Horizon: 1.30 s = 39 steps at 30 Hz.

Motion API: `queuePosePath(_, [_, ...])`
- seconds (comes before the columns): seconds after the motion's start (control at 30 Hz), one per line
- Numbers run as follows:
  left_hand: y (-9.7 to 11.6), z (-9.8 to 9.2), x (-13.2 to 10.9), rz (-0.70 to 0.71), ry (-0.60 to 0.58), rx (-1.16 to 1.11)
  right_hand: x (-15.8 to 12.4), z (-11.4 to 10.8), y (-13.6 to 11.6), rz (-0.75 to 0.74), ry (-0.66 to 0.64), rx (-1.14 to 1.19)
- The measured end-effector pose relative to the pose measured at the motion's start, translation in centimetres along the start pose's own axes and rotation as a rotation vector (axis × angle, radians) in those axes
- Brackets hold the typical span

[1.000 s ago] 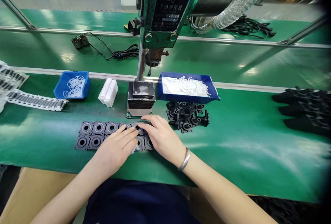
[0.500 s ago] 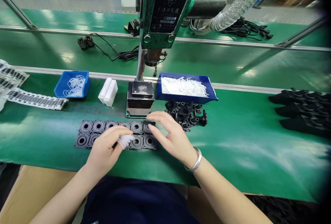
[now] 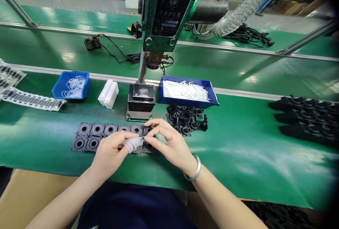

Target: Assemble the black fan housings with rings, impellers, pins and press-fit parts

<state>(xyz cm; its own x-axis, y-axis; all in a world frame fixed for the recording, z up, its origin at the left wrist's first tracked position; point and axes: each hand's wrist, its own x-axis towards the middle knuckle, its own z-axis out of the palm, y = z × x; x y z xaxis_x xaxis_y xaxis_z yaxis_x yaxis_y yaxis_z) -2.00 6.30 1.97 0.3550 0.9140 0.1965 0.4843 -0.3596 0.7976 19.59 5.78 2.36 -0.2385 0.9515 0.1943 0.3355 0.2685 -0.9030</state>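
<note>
A bunch of thin white rings [image 3: 133, 144] is looped on the fingers of my left hand [image 3: 109, 151], which is closed around them. My right hand [image 3: 168, 144] meets it from the right, thumb and forefinger pinched on a ring at the bunch's edge. Both hands hover over two rows of square black plates [image 3: 97, 129] with round center holes. Pale rings show around the holes of several plates in the back row. My hands hide part of the front row and the right end.
Behind the plates stands a green hand press [image 3: 169, 13] with its black base block [image 3: 143, 93]. A blue bin [image 3: 86, 87] holds white rings; another blue bin [image 3: 214, 98] holds thin white strips. Black plastic parts [image 3: 186, 118] lie right of the press, and white blocks [image 3: 108, 94] left.
My right hand has come down and left to the rings and pinches one at the bunch's edge. The left hand stays near its place, with the rings more spread. The view has shifted slightly.
</note>
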Motion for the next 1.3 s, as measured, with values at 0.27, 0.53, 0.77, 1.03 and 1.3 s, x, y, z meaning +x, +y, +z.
queuePosePath(0.27, [-0.8,0.2,0.9,0.283,0.001,0.242,0.3,-0.8,2.5,0.098,0.088,-0.188])
queuePosePath(0.53, [-0.7,2.5,1.2,0.668,-0.157,0.484,0.5,0.1,3.6,0.046,0.124,-0.277])
queuePosePath(0.77, [-0.9,2.6,1.0,0.649,-0.233,0.476,0.8,0.4,4.5,0.137,0.076,-0.122])
queuePosePath(1.03, [-0.4,3.1,1.0,0.672,-0.201,0.530,1.9,0.5,5.0,0.187,0.007,-0.021])
queuePosePath(1.3, [0.0,-1.9,-0.4,0.285,-0.057,0.139,0.9,-1.8,2.6,0.092,0.217,-0.156])
